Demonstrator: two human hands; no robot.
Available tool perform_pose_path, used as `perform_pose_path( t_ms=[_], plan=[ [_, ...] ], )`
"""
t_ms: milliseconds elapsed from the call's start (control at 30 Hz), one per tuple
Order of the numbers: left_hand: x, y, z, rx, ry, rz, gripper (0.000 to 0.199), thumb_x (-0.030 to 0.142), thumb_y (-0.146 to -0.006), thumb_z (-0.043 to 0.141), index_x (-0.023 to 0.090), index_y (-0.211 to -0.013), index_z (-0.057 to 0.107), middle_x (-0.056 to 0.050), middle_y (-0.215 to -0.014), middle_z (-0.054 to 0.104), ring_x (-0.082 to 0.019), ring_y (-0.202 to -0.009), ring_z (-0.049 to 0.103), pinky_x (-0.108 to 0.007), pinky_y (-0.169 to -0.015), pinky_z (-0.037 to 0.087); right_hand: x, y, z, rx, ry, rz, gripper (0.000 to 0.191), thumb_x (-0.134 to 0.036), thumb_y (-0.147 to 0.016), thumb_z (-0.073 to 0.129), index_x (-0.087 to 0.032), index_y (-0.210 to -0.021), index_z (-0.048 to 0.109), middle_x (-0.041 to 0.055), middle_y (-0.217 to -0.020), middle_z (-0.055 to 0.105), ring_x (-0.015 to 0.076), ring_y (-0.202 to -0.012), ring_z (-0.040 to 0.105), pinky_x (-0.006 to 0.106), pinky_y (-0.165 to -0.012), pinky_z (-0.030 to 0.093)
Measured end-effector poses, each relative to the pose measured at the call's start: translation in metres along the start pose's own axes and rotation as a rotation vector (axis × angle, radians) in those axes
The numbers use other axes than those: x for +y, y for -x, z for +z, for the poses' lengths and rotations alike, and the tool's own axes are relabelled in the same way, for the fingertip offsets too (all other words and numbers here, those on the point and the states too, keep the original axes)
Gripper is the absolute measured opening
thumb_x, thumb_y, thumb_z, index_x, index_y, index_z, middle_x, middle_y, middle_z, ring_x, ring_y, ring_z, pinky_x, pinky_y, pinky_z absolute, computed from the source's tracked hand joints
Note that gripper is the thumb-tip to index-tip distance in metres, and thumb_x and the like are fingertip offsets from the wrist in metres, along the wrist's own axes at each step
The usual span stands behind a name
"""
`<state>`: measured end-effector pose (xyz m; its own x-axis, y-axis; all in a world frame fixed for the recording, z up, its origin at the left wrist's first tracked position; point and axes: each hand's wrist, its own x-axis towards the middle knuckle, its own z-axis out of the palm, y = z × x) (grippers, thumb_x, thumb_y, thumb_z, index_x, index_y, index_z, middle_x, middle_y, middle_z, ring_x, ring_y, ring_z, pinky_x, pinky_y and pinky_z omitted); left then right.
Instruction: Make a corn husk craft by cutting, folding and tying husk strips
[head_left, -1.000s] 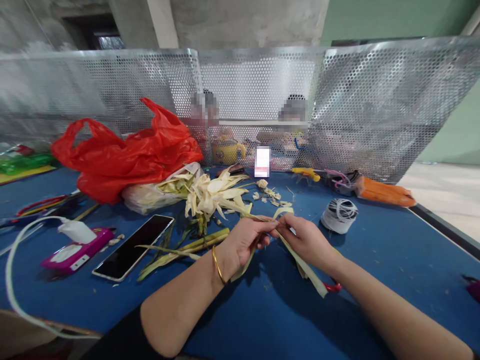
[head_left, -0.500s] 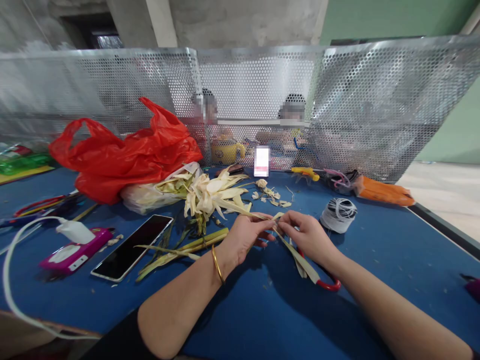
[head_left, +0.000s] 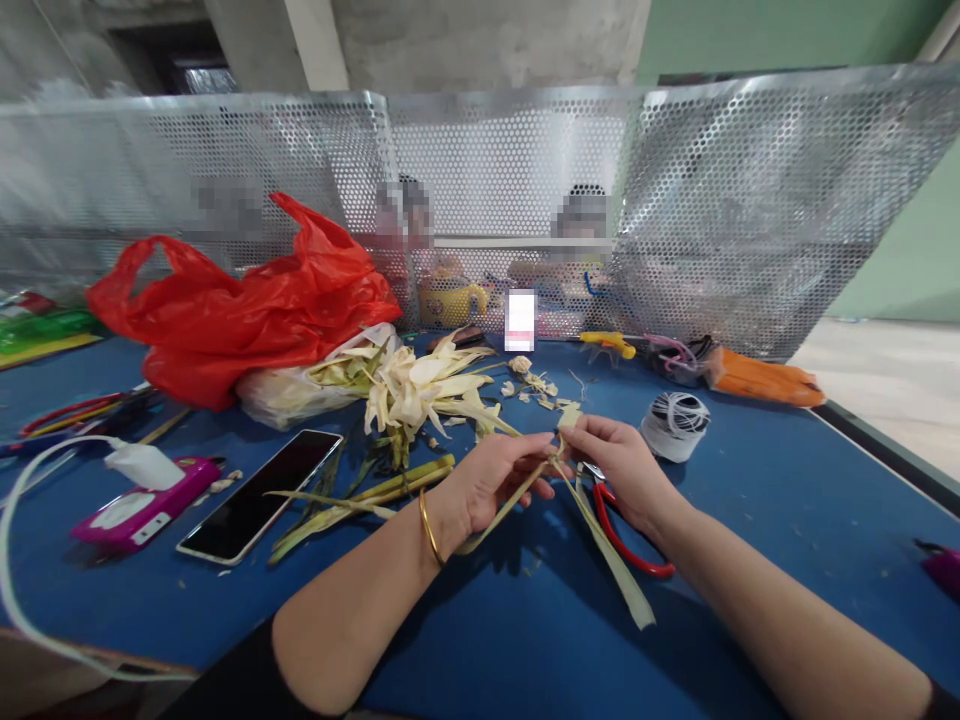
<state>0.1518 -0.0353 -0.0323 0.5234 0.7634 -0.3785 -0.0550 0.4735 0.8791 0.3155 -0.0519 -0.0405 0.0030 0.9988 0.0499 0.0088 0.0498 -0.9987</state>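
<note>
While my left hand and right hand pinch husks left of the yarn, crossing looks done, tails unworked.

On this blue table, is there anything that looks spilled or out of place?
Slightly: small pale scraps lie scattered on the blue tabletop, beyond the husk strips held by the left hand and right hand. They look untidy, like dropped trimmings. Nothing appears clearly damaged.

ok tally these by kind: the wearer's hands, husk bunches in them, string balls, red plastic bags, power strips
Hands: 2 (left hand, right hand)
Husk bunch, held: 1
String ball: 1
Red plastic bag: 1
Power strip: 1
Total: 6
</note>
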Motion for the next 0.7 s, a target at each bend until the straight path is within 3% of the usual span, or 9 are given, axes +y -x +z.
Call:
perform_pose_path(
  t_ms=[333,433,567,633,700],
  plan=[
    [-0.006,-0.002,0.005,0.077,-0.067,0.085,0.015,0.024,-0.066,0.073,0.011,-0.071,0.068,-0.008,-0.075,0.07,-0.006,-0.045,0.051,-0.018,-0.039,0.029,0.004,0.0,0.002,0.058,0.178,-0.061,0.033,-0.046,-0.072,0.064,-0.017,-0.058,0.057,0.0,-0.058,0.06,0.0125,-0.057,0.049,0.026,-0.06,0.038],
    [-0.007,-0.003,0.004,0.077,-0.089,0.077,0.015,0.025,-0.066,0.072,0.01,-0.069,0.069,-0.008,-0.073,0.07,-0.007,-0.046,0.052,-0.018,-0.04,0.031,0.001,0.002,-0.001,0.102,0.407,-0.091,0.036,-0.047,-0.077,0.059,-0.018,-0.054,0.055,0.0004,-0.055,0.057,0.0135,-0.055,0.049,0.027,-0.058,0.037],
    [-0.007,0.0,0.007,0.057,-0.154,0.097,0.015,0.025,-0.065,0.071,0.011,-0.068,0.07,-0.008,-0.072,0.07,-0.007,-0.046,0.052,-0.018,-0.04,0.032,-0.013,0.007,-0.007,0.306,0.886,-0.413,0.03,-0.041,-0.079,0.062,-0.019,-0.059,0.057,0.002,-0.062,0.059,0.017,-0.065,0.053,0.032,-0.068,0.038],
    [-0.007,0.003,0.01,0.055,-0.193,0.107,0.012,0.022,-0.063,0.069,0.011,-0.066,0.071,-0.008,-0.071,0.07,-0.008,-0.045,0.052,-0.018,-0.04,0.031,-0.018,0.008,-0.007,0.182,0.886,-0.532,0.02,-0.037,-0.08,0.063,-0.021,-0.068,0.065,0.0037,-0.074,0.064,0.0188,-0.075,0.057,0.034,-0.075,0.039],
    [-0.007,0.005,0.015,0.054,-0.224,0.11,0.009,0.019,-0.061,0.067,0.012,-0.063,0.07,-0.007,-0.067,0.069,-0.008,-0.044,0.051,-0.019,-0.039,0.03,-0.02,0.008,-0.005,-0.028,0.724,-0.469,0.014,-0.033,-0.08,0.063,-0.022,-0.075,0.069,0.0041,-0.081,0.067,0.0186,-0.079,0.06,0.032,-0.074,0.043]
  ],
)
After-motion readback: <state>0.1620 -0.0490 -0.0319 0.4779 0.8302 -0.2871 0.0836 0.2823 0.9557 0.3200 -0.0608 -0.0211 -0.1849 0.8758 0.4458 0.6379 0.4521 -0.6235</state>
